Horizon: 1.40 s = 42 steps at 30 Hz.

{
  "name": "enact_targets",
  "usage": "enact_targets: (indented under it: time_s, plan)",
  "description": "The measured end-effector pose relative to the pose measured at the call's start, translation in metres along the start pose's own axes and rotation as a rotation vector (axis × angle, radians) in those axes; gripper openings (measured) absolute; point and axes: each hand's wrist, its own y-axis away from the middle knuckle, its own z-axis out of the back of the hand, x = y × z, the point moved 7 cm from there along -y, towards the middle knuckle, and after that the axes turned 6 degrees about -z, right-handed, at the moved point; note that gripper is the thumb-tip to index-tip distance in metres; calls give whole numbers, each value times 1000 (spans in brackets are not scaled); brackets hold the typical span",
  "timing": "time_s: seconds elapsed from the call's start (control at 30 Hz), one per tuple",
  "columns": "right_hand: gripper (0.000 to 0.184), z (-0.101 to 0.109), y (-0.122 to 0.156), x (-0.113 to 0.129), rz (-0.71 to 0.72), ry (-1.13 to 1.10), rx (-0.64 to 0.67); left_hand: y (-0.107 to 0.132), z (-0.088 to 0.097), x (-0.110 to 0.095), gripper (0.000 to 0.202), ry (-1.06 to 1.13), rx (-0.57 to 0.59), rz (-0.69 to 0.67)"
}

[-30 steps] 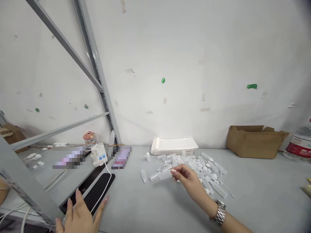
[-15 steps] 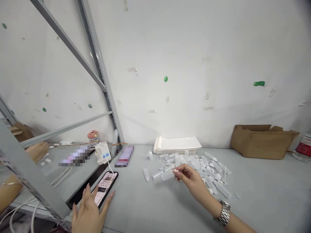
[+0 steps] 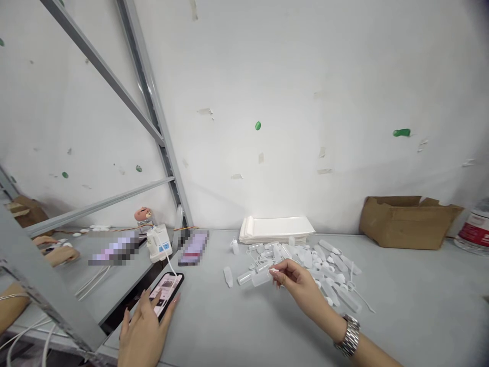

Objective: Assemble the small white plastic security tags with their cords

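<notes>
The hands are well apart. The right hand (image 3: 303, 295), wearing a steel wristwatch (image 3: 347, 335), pinches a translucent plastic bottle (image 3: 262, 278) between its fingertips, held just above a loose heap of similar bottles and caps (image 3: 324, 280), seemingly to keep it separate. The left hand (image 3: 144, 336) rests open on a smartphone (image 3: 166, 293), whose position appears set by the white cable (image 3: 170, 262) from a white plug-in unit (image 3: 159, 243). Both lie on the grey worktop (image 3: 412, 306).

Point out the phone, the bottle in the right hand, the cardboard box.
Smartphone (image 3: 168, 286): head view, on its lit screen.
Plastic bottle (image 3: 262, 278): head view, on its translucent body.
Cardboard box (image 3: 407, 228): head view, on its front wall.
</notes>
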Motion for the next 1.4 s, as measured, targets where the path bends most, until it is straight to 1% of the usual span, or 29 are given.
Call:
enact_targets:
  time_s: [0.07,0.17,0.23,0.27,0.3,0.33,0.37,0.4,0.47,0.53,0.57,0.63,0.7,0.73,0.77,0.83,0.9,0.93,0.97,1.0,1.07,1.1,1.17,1.23,1.3,1.33,1.4]
  plan:
    - [24,0,-1,0,5,-6,0,-1,6,0,78,4,-57,11]
    - [23,1,-1,1,17,-10,-10,-2,21,-7,80,13,-139,36]
    - [23,3,-1,3,30,-7,-27,-1,34,-22,77,85,-203,31]
    - [23,4,-1,5,38,-3,-40,0,41,-34,75,162,-260,1]
    - [24,6,-2,6,45,5,-58,2,45,-52,70,250,-291,-74]
    - [24,9,-2,8,52,15,-83,3,46,-75,62,324,-272,-173]
    - [25,12,-3,9,55,24,-113,5,43,-105,53,378,-210,-320]
    - [25,16,-4,9,53,27,-145,8,38,-138,47,408,-123,-485]
    - [27,23,-7,8,40,6,-201,14,30,-200,48,431,-27,-744]
    - [29,31,-11,4,31,-34,-239,14,24,-246,49,457,-42,-887]
    - [29,35,-13,2,32,-48,-257,10,20,-263,48,477,-51,-924]
    - [30,43,-17,-2,38,-47,-302,1,10,-286,40,536,-40,-949]
    - [30,49,-19,-3,48,-48,-322,-9,-1,-294,33,650,19,-934]
    - [30,51,-19,-2,53,-52,-324,-14,-7,-293,32,733,63,-896]
    - [30,53,-20,-1,57,-58,-319,-19,-12,-289,30,840,99,-825]
    - [29,56,-19,1,59,-81,-325,-29,-24,-276,30,1083,203,-587]
    - [31,59,-18,2,54,-115,-358,-33,-36,-265,39,1336,371,-315]
    - [31,61,-18,2,48,-136,-376,-32,-40,-262,44,1452,458,-203]
    - [32,61,-18,0,38,-155,-385,-30,-42,-262,48,1553,538,-115]
    - [32,61,-19,-2,24,-172,-386,-29,-42,-262,50,1629,595,-42]
    - [33,60,-20,-7,-9,-204,-378,-26,-39,-261,50,1731,658,65]
    - [33,59,-21,-9,-25,-213,-377,-26,-38,-262,50,1762,675,97]
    - [33,60,-20,-13,-50,-222,-401,-25,-37,-263,47,1806,702,119]
    - [34,64,-17,-14,-63,-219,-469,-24,-36,-264,44,1820,712,109]
    - [35,68,-13,-11,-46,-195,-534,-24,-35,-264,41,1809,706,94]
    - [34,68,-11,-7,-22,-175,-541,-24,-34,-265,40,1797,704,84]
    - [31,63,-9,3,55,-112,-477,-22,-32,-267,38,1772,705,63]
